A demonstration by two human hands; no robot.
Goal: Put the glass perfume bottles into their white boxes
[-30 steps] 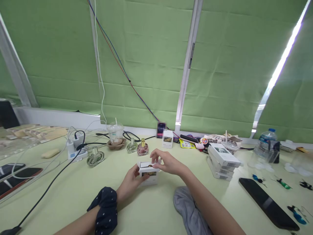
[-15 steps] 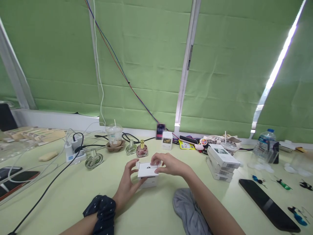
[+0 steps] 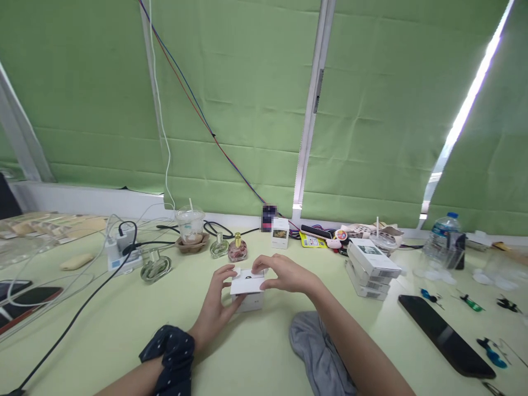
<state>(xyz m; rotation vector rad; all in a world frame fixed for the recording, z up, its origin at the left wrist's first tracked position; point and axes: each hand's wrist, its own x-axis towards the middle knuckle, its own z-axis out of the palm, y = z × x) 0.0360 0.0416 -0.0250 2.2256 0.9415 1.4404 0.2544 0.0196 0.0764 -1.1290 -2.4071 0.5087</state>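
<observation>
A small white cardboard box point(image 3: 249, 302) stands on the pale table in front of me, its top flap point(image 3: 246, 285) raised a little at the front. My left hand point(image 3: 218, 300) grips the box from the left, thumb along the front and fingers at the back corner. From the right, my right hand point(image 3: 284, 273) has its fingers at the top opening and its thumb on the flap's edge. What lies inside is hidden. Behind the box stand a pink perfume bottle point(image 3: 237, 249) with a gold cap and a clear perfume bottle point(image 3: 219, 247).
Another perfume bottle point(image 3: 155, 267) lies left, near a power strip point(image 3: 121, 258) with cables. A white box point(image 3: 280, 234) stands behind. To the right are stacked white boxes point(image 3: 371, 264), a black phone-like slab point(image 3: 445, 335) and a water bottle point(image 3: 443, 234). Grey cloth point(image 3: 315, 346) lies under my right forearm.
The view has shifted slightly, so everything sits a little higher and to the left. Both hands keep nearly the same hold on the box, with the flap tilted up slightly more.
</observation>
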